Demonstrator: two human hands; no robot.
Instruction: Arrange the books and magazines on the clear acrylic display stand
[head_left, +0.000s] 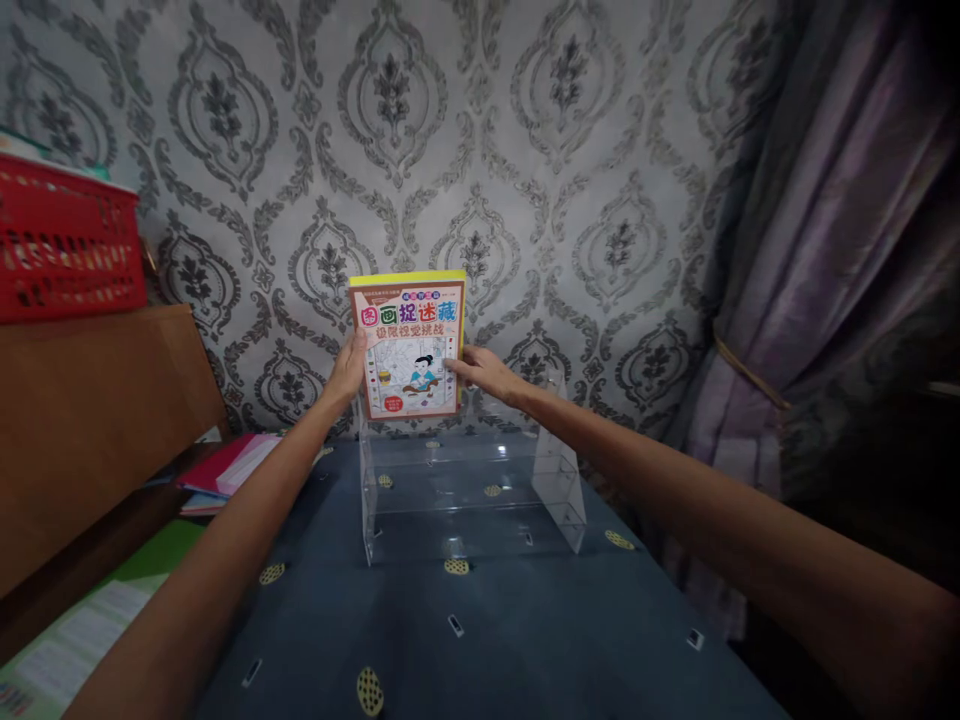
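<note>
Both hands grasp a book, one at each side, holding it upright with its front cover toward the camera. The left hand grips the left edge. The right hand pinches the right edge, its thumb lying on the cover. The cover shows a seated figure in blue below large colourful characters, and bright yellow shows along the top and right edges.

The book is above the back part of a clear plastic rack; whether its bottom edge touches the rack cannot be told. The rack, with see-through side panels and tiers, stands on a dark blue surface printed with yellow ovals and small pale rectangles.

To the left, a red basket sits on top of a brown wooden cabinet. A pink-red folder and a green item lie near the left forearm. Patterned grey wallpaper covers the wall behind, and a purple-grey curtain, gathered by a tie, hangs at the right.
</note>
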